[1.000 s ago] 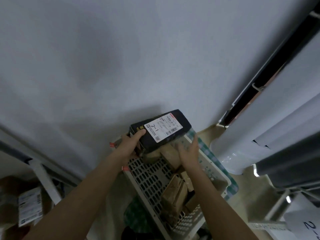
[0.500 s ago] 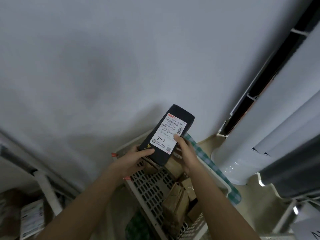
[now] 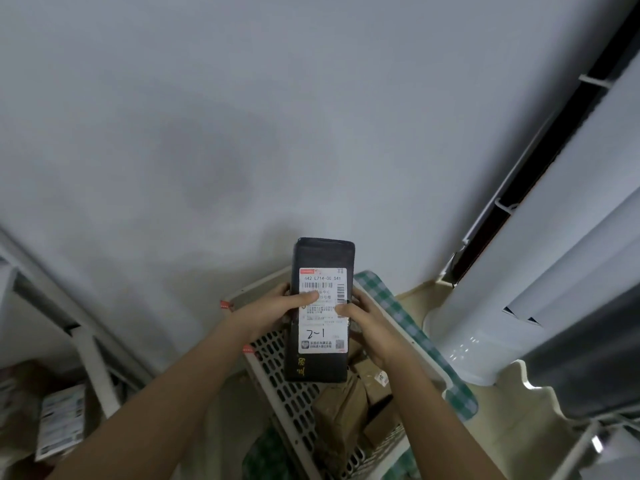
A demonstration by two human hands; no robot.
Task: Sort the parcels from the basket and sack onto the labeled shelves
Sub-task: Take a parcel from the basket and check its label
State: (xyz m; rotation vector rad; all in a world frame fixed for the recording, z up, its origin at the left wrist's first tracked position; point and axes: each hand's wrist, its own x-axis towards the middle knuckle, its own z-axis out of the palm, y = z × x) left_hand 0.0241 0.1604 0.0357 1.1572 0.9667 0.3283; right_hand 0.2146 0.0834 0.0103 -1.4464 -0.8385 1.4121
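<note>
Hands, left and right, grip black parcel above basket of brown parcels.

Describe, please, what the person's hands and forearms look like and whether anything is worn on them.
Both forearms are bare for as far as the view shows, with no sleeves. The left hand and right hand wear no gloves, and no watch, bracelet or ring shows on the wrists or fingers. The nails look short and plain.

A bare grey wall meets white vertical panels.
</note>
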